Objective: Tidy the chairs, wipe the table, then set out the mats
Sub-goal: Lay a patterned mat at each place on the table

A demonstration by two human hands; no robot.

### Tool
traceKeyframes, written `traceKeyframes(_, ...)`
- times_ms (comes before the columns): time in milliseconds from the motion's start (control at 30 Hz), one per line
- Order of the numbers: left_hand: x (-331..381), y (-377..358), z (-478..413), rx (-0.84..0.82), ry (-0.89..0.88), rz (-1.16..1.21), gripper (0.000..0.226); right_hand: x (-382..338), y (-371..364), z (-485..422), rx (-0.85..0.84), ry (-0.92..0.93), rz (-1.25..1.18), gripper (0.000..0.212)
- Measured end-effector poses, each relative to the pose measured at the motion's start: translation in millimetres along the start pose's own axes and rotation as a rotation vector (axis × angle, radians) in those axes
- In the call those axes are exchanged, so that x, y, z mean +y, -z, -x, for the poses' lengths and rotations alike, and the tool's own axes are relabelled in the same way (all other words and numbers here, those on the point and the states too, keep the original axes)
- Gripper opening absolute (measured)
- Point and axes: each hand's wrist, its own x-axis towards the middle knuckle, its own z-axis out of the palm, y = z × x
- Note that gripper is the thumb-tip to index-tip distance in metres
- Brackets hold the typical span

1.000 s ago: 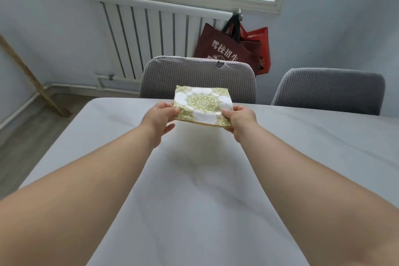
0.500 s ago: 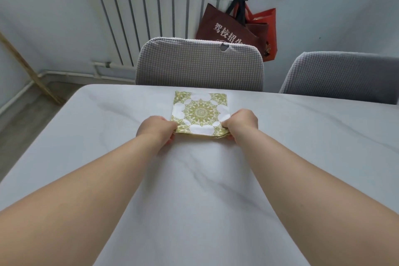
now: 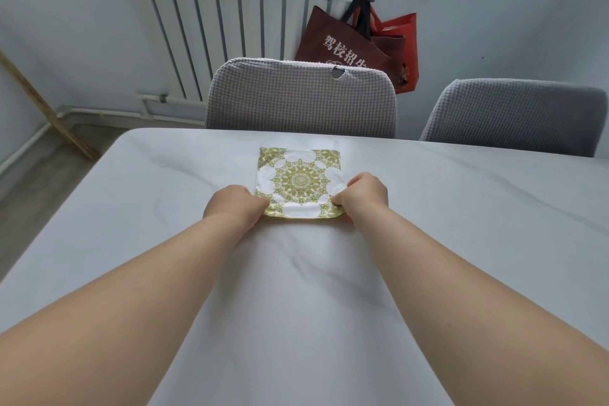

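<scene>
A square white mat [image 3: 299, 180] with a green-gold mandala pattern lies flat on the pale marble table [image 3: 164, 208], near the far edge. My left hand [image 3: 235, 204] pinches its near left corner. At the near right corner my right hand [image 3: 364, 196] pinches the mat too. A grey checked chair [image 3: 300, 99] stands pushed in right behind the mat, and a second grey chair [image 3: 517, 115] stands to its right.
A white radiator [image 3: 224, 30] runs along the wall under the window sill. Dark red and bright red bags [image 3: 349, 46] hang from a hook beside it. A wooden stick [image 3: 43, 102] leans at the left wall over the wood floor.
Both hands have lowered the mat from the air onto the table and it now lies flat. The camera has tilted down, so the window is mostly out of view.
</scene>
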Motion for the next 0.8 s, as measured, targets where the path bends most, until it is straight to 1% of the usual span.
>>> traceKeyframes(67,1,2,5,-0.001,0.007,-0.046,0.033,2,3,8,0.009,0.01,0.045,0.037)
traceKeyframes(133,0,6,13,0.006,0.048,-0.039,0.046,2,8,20,-0.001,0.011,0.081,0.044)
traceKeyframes(200,-4,11,25,0.005,0.096,-0.021,0.059,7,14,32,-0.022,0.009,0.06,0.046)
traceKeyframes(233,-5,13,35,0.002,0.103,-0.006,0.061,9,20,43,-0.031,0.003,0.047,0.046)
traceKeyframes(333,-10,21,67,-0.013,0.076,0.077,0.053,27,40,70,-0.055,-0.033,-0.02,0.041)
traceKeyframes(400,-10,28,99,-0.06,0.045,0.134,0.045,42,62,98,-0.073,-0.078,-0.092,0.036)
traceKeyframes(467,-9,35,136,-0.118,0.004,0.179,0.041,56,86,127,-0.066,-0.104,-0.161,0.034)
traceKeyframes(633,-4,42,236,-0.269,-0.108,0.208,0.036,99,146,210,-0.017,-0.163,-0.274,0.034)
traceKeyframes(800,-7,35,314,-0.39,-0.182,0.201,0.031,151,192,291,0.053,-0.191,-0.336,0.019)
